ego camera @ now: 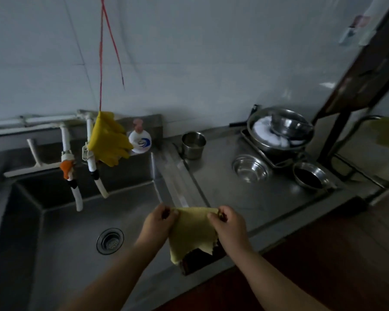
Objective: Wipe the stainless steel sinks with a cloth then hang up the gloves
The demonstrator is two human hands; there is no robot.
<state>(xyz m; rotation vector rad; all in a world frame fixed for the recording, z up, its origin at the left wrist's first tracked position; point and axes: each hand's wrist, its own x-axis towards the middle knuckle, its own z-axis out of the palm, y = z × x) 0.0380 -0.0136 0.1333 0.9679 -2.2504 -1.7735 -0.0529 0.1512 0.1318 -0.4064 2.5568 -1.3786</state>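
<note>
A pale yellow cloth hangs spread between both hands above the right front corner of the stainless steel sink. My left hand pinches its upper left corner and my right hand pinches its upper right corner. The cloth's lower edge is ragged. Yellow rubber gloves hang from a red string beside the white taps at the back of the sink.
A drain strainer sits in the sink floor. A soap bottle stands on the back ledge. On the steel counter to the right are a steel cup, two small bowls and a stacked pan. A dark metal rack stands far right.
</note>
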